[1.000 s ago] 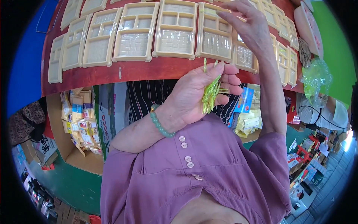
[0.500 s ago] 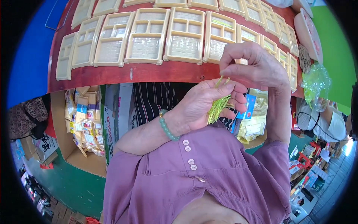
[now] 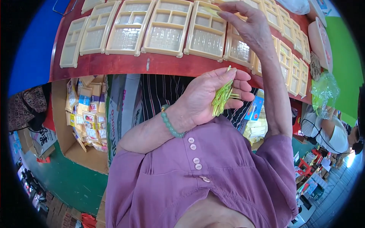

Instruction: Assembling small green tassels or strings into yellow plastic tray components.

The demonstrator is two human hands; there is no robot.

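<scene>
My left hand [image 3: 205,95] is palm up and closed around a bunch of thin yellow-green plastic sticks [image 3: 222,98]. Its thumb lies across their upper ends. My right hand [image 3: 247,24] reaches over the row of cream trays, thumb and forefinger slightly apart at the far end of one divided tray [image 3: 205,40]. Just beside those fingertips a blurred yellow-green stick [image 3: 210,11] shows over that tray's far compartment, apparently loose from the fingers.
More cream divided trays [image 3: 167,38] stand in rows on the red table [image 3: 159,64]. A cardboard box [image 3: 72,148] of small packets sits below at left. At right are a clear plastic bag [image 3: 325,91], a pale tub [image 3: 319,41] and another person's arm [image 3: 329,125].
My right hand has moved from the bunch in my left palm up and away to the tray. A yellow-green stick now shows over that tray. The view has shifted a little.
</scene>
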